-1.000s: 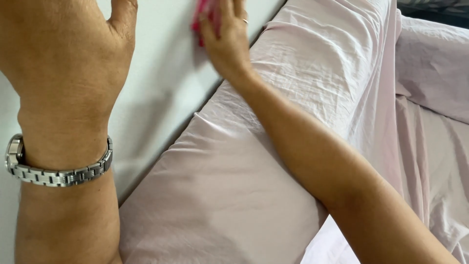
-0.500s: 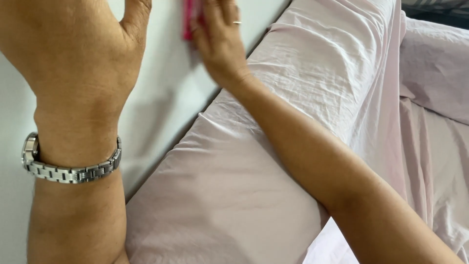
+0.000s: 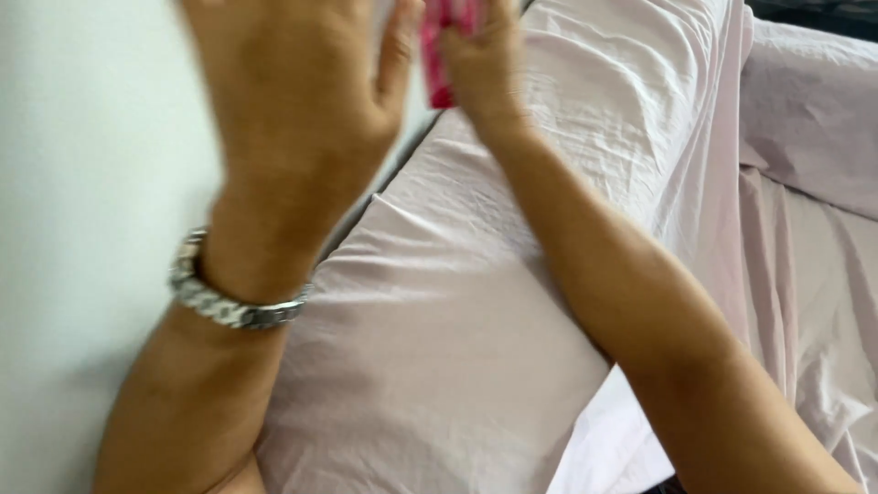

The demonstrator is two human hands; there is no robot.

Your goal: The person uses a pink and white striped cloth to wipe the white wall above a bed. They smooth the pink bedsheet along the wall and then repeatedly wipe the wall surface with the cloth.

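Pink thing [image 3: 437,55], small and flat, was pinched in the right hand [image 3: 480,64] near the top edge of the view, close against the white wall [image 3: 82,229]. Only its lower part showed; the rest was cut off by the frame and blurred, so its kind could not be told. The right fingers [image 3: 457,50] were closed on it from the side. The left hand [image 3: 293,101] was raised flat beside it, fingers spread and loose, holding nothing, thumb [image 3: 398,55] just beside the pink thing; whether it touched could not be told. A metal watch [image 3: 233,302] sat on the left wrist.

Below both arms lay a bed [image 3: 457,348] with a pale lilac sheet, wrinkled, its edge running along the wall. A pillow [image 3: 809,110] in the same cloth sat at the upper right.

Judging by the easy one-hand pinch, the pink thing was probably light. It looked thin, perhaps soft or bendable, not fragile. Best hold seemed the long edges, thumb on one side and fingers opposite, as the right hand had it. Slipperiness could not be judged.
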